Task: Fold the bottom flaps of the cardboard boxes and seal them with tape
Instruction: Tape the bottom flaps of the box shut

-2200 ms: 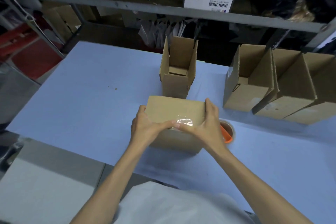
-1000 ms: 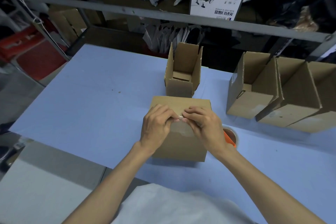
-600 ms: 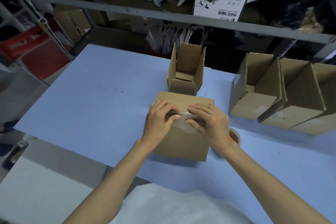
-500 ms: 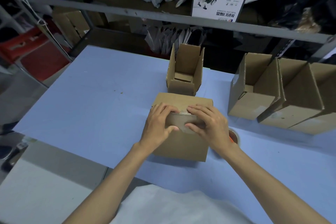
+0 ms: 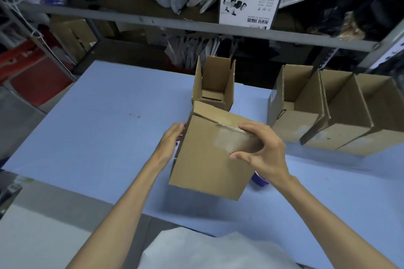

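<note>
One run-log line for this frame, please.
box: tilted, tape over seam | left hand: holds left side | right hand: grips taped edge | tape roll: on table, mostly hidden behind box

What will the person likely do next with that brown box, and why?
Probably flip the brown cardboard box upright and set it beside the open cardboard boxes on the right. Its seam already carries clear tape, and the left hand and right hand hold it tilted above the blue table.
</note>
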### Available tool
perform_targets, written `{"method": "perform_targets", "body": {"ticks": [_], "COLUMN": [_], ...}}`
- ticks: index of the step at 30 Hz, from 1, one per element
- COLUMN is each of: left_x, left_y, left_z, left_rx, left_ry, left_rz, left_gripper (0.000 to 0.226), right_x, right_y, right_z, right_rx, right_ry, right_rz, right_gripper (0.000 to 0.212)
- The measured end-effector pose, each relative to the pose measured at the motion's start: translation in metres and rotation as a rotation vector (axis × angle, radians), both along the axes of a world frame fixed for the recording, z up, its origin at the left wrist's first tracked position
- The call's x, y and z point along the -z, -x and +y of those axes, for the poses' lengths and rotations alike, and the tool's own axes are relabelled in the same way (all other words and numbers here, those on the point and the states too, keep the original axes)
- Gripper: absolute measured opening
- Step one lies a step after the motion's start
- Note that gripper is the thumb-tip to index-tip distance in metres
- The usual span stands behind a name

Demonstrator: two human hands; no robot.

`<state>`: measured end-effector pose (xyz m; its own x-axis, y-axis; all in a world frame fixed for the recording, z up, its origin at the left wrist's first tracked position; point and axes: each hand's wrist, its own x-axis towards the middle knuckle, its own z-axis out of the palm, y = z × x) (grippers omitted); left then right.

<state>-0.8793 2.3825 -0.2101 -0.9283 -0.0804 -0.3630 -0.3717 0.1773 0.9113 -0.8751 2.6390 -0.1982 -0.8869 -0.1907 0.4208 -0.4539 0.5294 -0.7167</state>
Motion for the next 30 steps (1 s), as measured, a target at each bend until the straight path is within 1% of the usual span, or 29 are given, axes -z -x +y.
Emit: {"method": "perform_targets", "body": {"ticks": [1,3,4,5,8,12,14,15,18,20,21,23,24,25,27,30], "left_x": [0.0,-0.001,-0.002,-0.005,-0.014,-0.031,-0.038,-0.041,-0.049,-0.055,-0.058,-0.065,-0.067,-0.07,-0.076,-0.081], "left_y": [0.001,0.0,-0.001,-0.004,-0.01,-0.009,-0.006,-0.004,0.007,0.016,0.021,0.033,0.041,0.048,0.063,0.089], "left_z": [0.0,0.005,0.008,0.011,0.023,0.053,0.073,0.082,0.102,0.113,0.118,0.126,0.129,0.132,0.137,0.145], "left_rx": [0.034,0.065,0.066,0.053,0.053,0.021,-0.022,-0.041,-0.086,-0.081,-0.072,-0.066,-0.068,-0.073,-0.087,-0.1], "left_ry": [0.014,0.135,0.199,0.218,0.152,0.195,0.237,0.27,0.321,0.321,0.322,0.333,0.338,0.341,0.345,0.389], "left_rz": [-0.005,0.049,0.07,0.086,0.157,0.256,0.288,0.296,0.266,0.248,0.248,0.259,0.266,0.268,0.276,0.311], "left_gripper": [0.016,0.021,0.021,0.017,0.011,0.01,0.009,0.009,0.012,0.012,0.012,0.011,0.01,0.009,0.009,0.01], "right_x": [-0.003,-0.006,-0.006,-0.005,0.001,0.002,-0.003,-0.005,-0.014,-0.021,-0.025,-0.034,-0.038,-0.042,-0.05,-0.057], "right_y": [0.003,0.008,0.009,0.01,0.009,0.001,-0.006,-0.008,-0.006,-0.001,0.002,0.01,0.016,0.023,0.038,0.063], "right_z": [0.005,0.018,0.025,0.032,0.056,0.068,0.063,0.06,0.06,0.063,0.064,0.069,0.072,0.074,0.076,0.072], "right_rx": [-0.024,-0.063,-0.053,-0.026,0.075,0.17,0.155,0.131,0.069,0.087,0.122,0.206,0.243,0.277,0.33,0.35], "right_ry": [0.034,0.076,0.069,0.054,0.118,0.237,0.311,0.343,0.405,0.419,0.423,0.412,0.372,0.313,0.201,0.071], "right_rz": [-0.035,-0.125,-0.173,-0.219,-0.351,-0.377,-0.401,-0.418,-0.461,-0.46,-0.458,-0.444,-0.423,-0.398,-0.367,-0.363], "right_gripper": [0.072,0.072,0.071,0.071,0.071,0.057,0.05,0.05,0.06,0.061,0.057,0.04,0.032,0.027,0.03,0.045]}}
